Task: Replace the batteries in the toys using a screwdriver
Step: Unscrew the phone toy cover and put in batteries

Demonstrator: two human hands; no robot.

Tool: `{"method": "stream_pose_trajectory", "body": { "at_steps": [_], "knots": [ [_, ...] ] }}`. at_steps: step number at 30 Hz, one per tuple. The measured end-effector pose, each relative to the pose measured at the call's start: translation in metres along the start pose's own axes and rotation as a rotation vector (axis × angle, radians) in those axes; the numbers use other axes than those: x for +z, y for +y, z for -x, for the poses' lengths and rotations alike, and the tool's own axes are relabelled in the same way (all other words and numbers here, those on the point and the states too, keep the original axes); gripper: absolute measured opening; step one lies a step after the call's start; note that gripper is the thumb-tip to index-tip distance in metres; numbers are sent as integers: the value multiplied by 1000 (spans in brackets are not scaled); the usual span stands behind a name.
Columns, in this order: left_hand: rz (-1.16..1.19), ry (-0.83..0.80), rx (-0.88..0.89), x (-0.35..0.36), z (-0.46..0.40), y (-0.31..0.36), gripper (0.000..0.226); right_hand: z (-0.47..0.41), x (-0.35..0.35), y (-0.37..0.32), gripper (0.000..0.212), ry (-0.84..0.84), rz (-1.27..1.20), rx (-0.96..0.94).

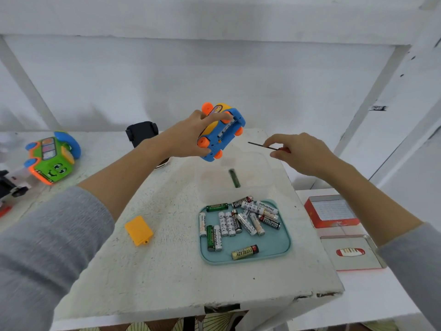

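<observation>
My left hand (191, 133) grips a blue and yellow toy car (222, 134) with orange wheels, raised above the table and turned underside out, its battery bay uncovered. My right hand (298, 152) pinches a small screwdriver (262, 146) with a red handle, its thin shaft pointing left toward the car, a short gap away. A yellow battery cover (139, 230) lies on the table near the front left. A teal tray (274, 249) holds several AA batteries (236, 223). One green battery (234, 178) lies in a clear container (262, 173) behind the tray.
A green and orange toy bus (51, 161) sits at the far left. A black object (142, 134) stands behind my left arm. On the lower shelf to the right are a red box (331, 212) and a flat tin (353, 253). The white table's front edge (198, 306) is chipped.
</observation>
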State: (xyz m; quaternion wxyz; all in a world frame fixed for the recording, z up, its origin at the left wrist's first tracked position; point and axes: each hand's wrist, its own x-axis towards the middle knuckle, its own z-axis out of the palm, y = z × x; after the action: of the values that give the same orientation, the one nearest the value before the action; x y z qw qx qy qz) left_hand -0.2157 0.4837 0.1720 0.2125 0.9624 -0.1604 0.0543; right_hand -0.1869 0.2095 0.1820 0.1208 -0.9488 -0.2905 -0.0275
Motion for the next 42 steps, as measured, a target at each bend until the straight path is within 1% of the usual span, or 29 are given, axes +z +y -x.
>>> {"method": "stream_pose_trajectory", "body": {
  "at_steps": [4, 7, 12, 17, 22, 25, 28, 31, 36, 42],
  "knots": [
    [62, 84, -24, 4, 2, 2, 76, -1, 9, -15, 30, 76, -198, -28],
    [124, 115, -34, 11, 2, 0, 77, -3, 14, -29, 35, 72, -262, -58],
    [219, 161, -18, 18, 1, -3, 81, -7, 20, -40, 37, 27, -254, -77],
    [274, 200, -18, 20, 3, 3, 80, -8, 22, -43, 37, 34, -238, -69],
    [418, 301, -13, 20, 4, 16, 75, -5, 31, -47, 38, 140, -210, -96],
    [496, 329, -35, 21, 3, 17, 76, -2, 39, -49, 38, 184, -232, -107],
    [497, 304, -31, 23, 2, 15, 78, -1, 41, -48, 38, 173, -245, -107],
    [483, 242, -26, 21, 3, 10, 79, 2, 35, -43, 37, 161, -270, -88],
    [444, 166, -8, 17, 3, 4, 79, -4, 15, -33, 34, 258, -267, -33],
    [417, 110, 46, 17, 0, 11, 75, -14, 0, -30, 35, 225, -234, -9]
  ]
}}
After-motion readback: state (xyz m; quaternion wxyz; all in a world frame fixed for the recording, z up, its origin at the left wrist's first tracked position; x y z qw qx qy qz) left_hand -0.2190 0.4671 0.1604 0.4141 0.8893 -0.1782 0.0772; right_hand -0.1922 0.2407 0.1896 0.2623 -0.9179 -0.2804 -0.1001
